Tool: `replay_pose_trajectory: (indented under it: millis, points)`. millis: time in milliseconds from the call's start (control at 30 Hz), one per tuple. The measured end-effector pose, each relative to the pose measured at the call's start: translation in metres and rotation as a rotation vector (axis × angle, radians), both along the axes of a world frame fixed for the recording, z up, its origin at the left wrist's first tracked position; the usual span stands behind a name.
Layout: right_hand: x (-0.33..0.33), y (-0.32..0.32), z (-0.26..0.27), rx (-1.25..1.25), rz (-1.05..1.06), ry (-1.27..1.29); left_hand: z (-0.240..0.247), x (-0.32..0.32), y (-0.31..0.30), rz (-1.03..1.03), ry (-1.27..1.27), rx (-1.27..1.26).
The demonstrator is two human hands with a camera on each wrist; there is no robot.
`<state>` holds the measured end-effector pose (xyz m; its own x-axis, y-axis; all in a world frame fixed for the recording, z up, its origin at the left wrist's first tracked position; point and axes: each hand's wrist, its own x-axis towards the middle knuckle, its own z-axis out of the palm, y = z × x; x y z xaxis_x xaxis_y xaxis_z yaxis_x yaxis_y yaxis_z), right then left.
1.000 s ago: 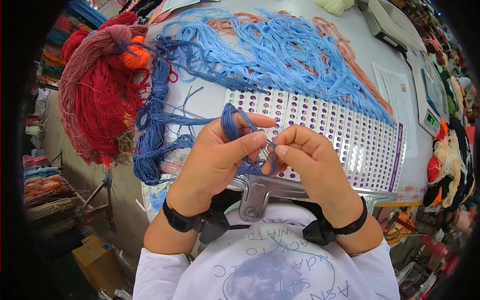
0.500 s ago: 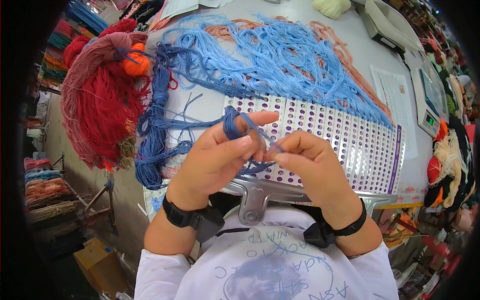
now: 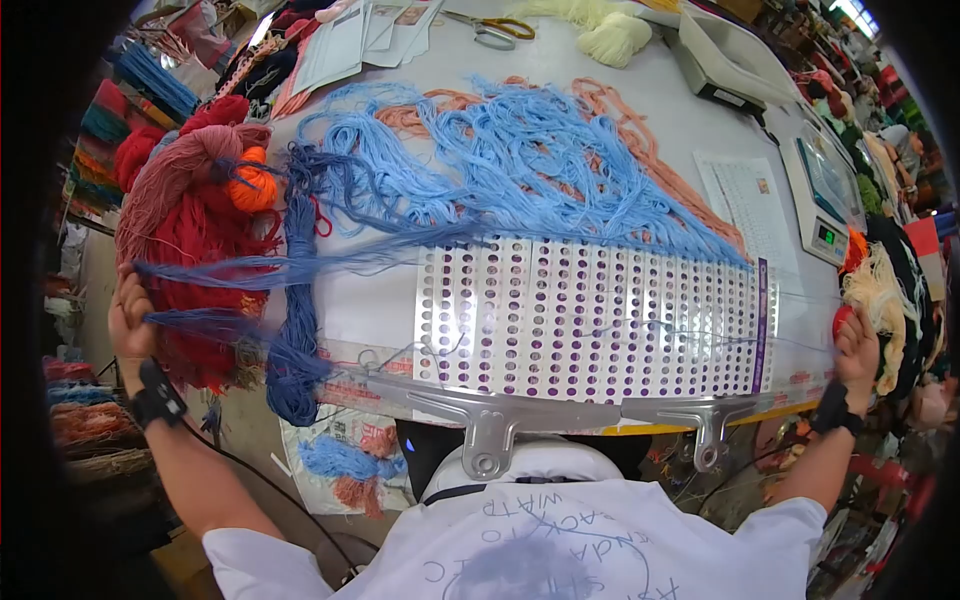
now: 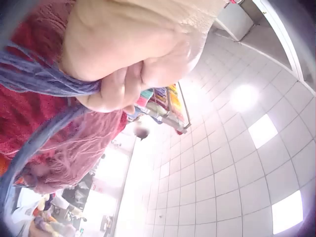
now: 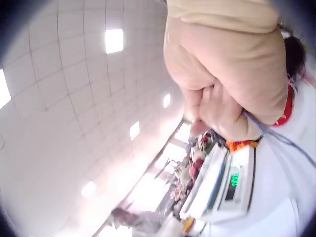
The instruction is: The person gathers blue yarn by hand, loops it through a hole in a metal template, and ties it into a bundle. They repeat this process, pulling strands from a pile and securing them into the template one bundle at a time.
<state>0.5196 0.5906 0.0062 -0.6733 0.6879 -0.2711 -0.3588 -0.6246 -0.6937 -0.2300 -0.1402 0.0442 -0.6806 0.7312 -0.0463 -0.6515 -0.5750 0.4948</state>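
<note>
At the far left, my left hand (image 3: pixel 132 318) grips a bundle of dark blue yarn (image 3: pixel 220 270), which stretches back over the table; in the left wrist view the fingers curl round the blue strands (image 4: pixel 44 79). Out at the far right, my right hand (image 3: pixel 856 348) pinches a thin blue strand (image 5: pixel 281 136) between thumb and finger. Its line runs faintly across the white perforated board (image 3: pixel 590 320). A dark blue skein (image 3: pixel 298 300) lies upright at the board's left. Light blue yarn (image 3: pixel 540 160) spreads behind the board.
Red and pink yarn (image 3: pixel 200 260) hangs at the table's left, with an orange ball (image 3: pixel 252 180). Scissors (image 3: pixel 495 32) and papers (image 3: pixel 335 45) lie at the back. A scale (image 3: pixel 825 205) stands at the right. Metal clips (image 3: pixel 488 425) sit along the front edge.
Both hands have moved from close together over the board to far apart, left and right. The blue yarn is drawn out leftward with my left hand, a thin strand rightward with my right.
</note>
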Motion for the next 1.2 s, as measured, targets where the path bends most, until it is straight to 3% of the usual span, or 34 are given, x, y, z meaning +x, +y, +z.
replay_pose_trajectory:
  millis: [33,67,100,133,167,200,267,300,333,367,400,433,467,533,600,767,833,867,933,967,1033,1133,1200]
  points:
    - [0.040,0.022,0.004,-0.068,-0.092,0.014,-0.002,-0.035,-0.032,0.129,-0.036,-0.021]
    - [0.071,0.037,0.014,-0.039,-0.389,-0.074,-0.004,-0.067,-0.060,0.259,-0.074,-0.044]
    - [0.100,0.053,0.025,-0.011,-0.688,-0.161,-0.007,-0.101,-0.084,0.259,-0.072,-0.039]
    - [0.141,0.083,0.028,0.105,-0.807,-0.257,-0.009,-0.134,-0.100,0.379,-0.030,-0.054]
    - [0.123,0.075,0.045,0.254,-0.849,-0.286,-0.010,-0.154,-0.103,0.498,0.012,-0.068]
    - [0.095,0.059,0.066,0.400,-0.896,-0.315,0.004,-0.112,-0.050,0.428,0.087,-0.053]
    - [-0.032,-0.013,0.089,0.561,-0.636,-0.402,0.039,-0.008,0.076,0.292,0.245,-0.023]
    - [-0.107,-0.060,0.086,0.491,-0.646,-0.463,0.025,0.032,0.123,0.158,0.222,-0.076]
    - [-0.148,-0.087,0.061,0.491,-0.413,-0.420,0.012,0.072,0.169,0.019,0.204,-0.132]
    - [-0.194,-0.123,0.045,0.679,-0.118,-0.516,-0.002,0.112,0.215,-0.118,0.193,-0.186]
    - [-0.234,-0.149,0.012,0.849,-0.061,-0.616,-0.004,0.169,0.252,-0.077,0.349,-0.628]
    - [-0.280,-0.186,0.005,0.768,0.070,-0.614,-0.024,0.178,0.269,-0.424,0.273,-0.614]
    - [-0.309,-0.205,-0.011,0.725,0.205,-0.610,-0.049,0.191,0.288,-0.562,0.172,-0.607]
    - [-0.361,-0.236,-0.036,0.786,0.335,-0.663,-0.077,0.220,0.316,-0.604,0.303,-0.776]
    - [-0.387,-0.253,-0.072,0.898,0.351,-0.679,-0.082,0.238,0.330,-0.570,0.413,-0.902]
    - [-0.402,-0.266,-0.086,1.007,0.285,-0.755,-0.111,0.236,0.352,-0.524,0.650,-1.028]
    - [-0.400,-0.267,-0.081,0.901,0.251,-0.756,-0.118,0.231,0.360,-0.389,0.971,-1.080]
    - [-0.401,-0.266,-0.084,0.899,0.248,-0.757,-0.123,0.228,0.362,-0.392,0.973,-1.079]
    - [-0.404,-0.264,-0.090,1.063,0.185,-0.766,-0.123,0.222,0.365,-0.306,1.178,-1.047]
    - [-0.402,-0.265,-0.092,1.058,0.187,-0.768,-0.124,0.221,0.366,-0.311,1.176,-1.049]
    - [-0.397,-0.270,-0.085,1.203,0.144,-0.724,-0.104,0.223,0.366,-0.493,0.767,-1.059]
    - [-0.385,-0.276,-0.089,1.286,0.176,-0.625,-0.098,0.220,0.370,-0.516,0.752,-1.083]
    - [-0.383,-0.268,-0.097,1.196,0.214,-0.562,-0.097,0.225,0.370,-0.540,0.747,-1.132]
